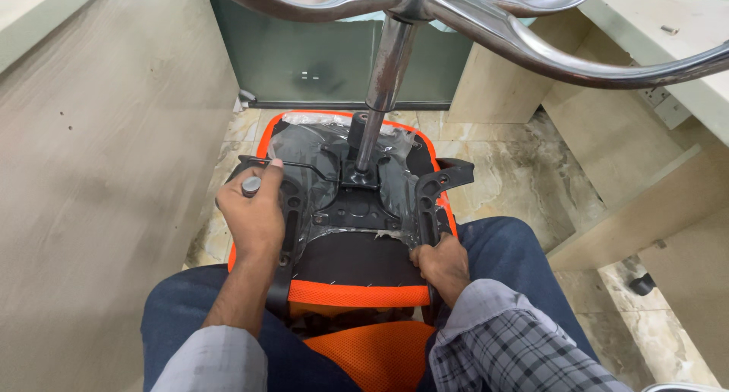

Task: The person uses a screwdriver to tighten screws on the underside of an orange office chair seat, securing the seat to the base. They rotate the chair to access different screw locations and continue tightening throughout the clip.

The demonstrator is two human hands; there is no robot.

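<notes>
An upside-down office chair seat [357, 293] with orange mesh edge and black underside rests between my knees. A black metal mechanism plate [357, 202] sits under clear plastic wrap, with a chrome gas cylinder [383, 80] rising from it to the chrome star base [493, 20] overhead. My left hand [254, 213] is closed around a tool with a round grey end [251, 185], over the left black armrest bracket [285, 232]. My right hand [442, 261] grips the lower end of the right armrest bracket [429, 202].
A wooden panel [99, 172] stands close on the left. Beige cabinet sides and a step [630, 210] stand to the right. Marble floor [516, 179] lies beyond the seat, with a glass partition [304, 58] at the back.
</notes>
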